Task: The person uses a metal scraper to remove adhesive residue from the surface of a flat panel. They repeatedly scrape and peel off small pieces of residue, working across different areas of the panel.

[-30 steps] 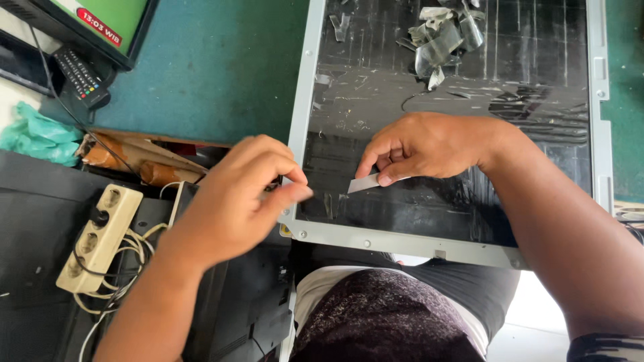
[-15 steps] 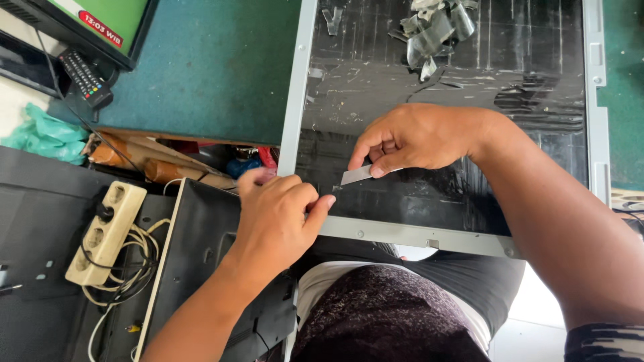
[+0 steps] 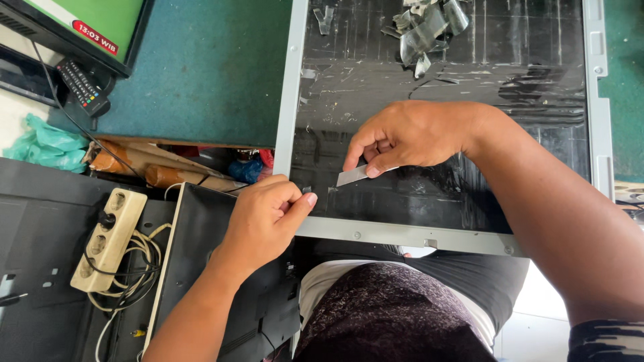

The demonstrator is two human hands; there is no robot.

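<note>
Two bare hands work at the lower left part of a large dark panel (image 3: 443, 100) in a pale metal frame, which fills the upper right of the frame and runs off the top edge. The right hand (image 3: 412, 134), at centre, pinches a small flat grey blade (image 3: 353, 175) between thumb and forefingers, its tip laid on the dark sheet; the part inside the grip is hidden, so its full length cannot be told. The left hand (image 3: 265, 218), lower centre, is curled nearly closed with the thumb pressed to the panel's bottom left corner; whether anything sits inside that grip is hard to make out. Crumpled silvery strips (image 3: 426, 30) lie at the top, partly cut off. At lower left a cream power strip (image 3: 107, 238) rests on a black casing, and a remote control (image 3: 84, 87) lies at upper left.
</note>
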